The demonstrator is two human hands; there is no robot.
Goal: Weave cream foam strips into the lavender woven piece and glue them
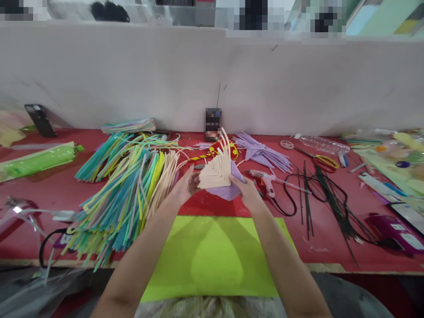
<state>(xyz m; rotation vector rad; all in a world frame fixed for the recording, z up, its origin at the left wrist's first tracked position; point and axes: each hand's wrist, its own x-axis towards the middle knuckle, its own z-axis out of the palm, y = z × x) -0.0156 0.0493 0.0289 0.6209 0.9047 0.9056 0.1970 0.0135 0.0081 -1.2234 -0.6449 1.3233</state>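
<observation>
In front of me, above the red table, I hold a layered piece made of cream chenille stems point(214, 174) bent into nested corners. Several cream ends stick up from its top. A lilac layer of stems point(228, 191) shows behind and below it. My left hand point(190, 183) grips the left edge, its fingers curled behind the piece. On the right side, my right hand point(245, 186) pinches the piece with the thumb in front; its other fingers are mostly hidden. Just beyond lies a red and yellow decoration point(228, 150), partly covered by the piece.
Left lies a large heap of coloured chenille stems point(127, 198). A lilac bundle point(265, 152), glue gun point(267, 180), scissors point(323, 161) and dark green stems point(334, 203) are on the right. A yellow-green sheet point(217, 260) lies at the front edge. A phone point(212, 123) leans against the partition.
</observation>
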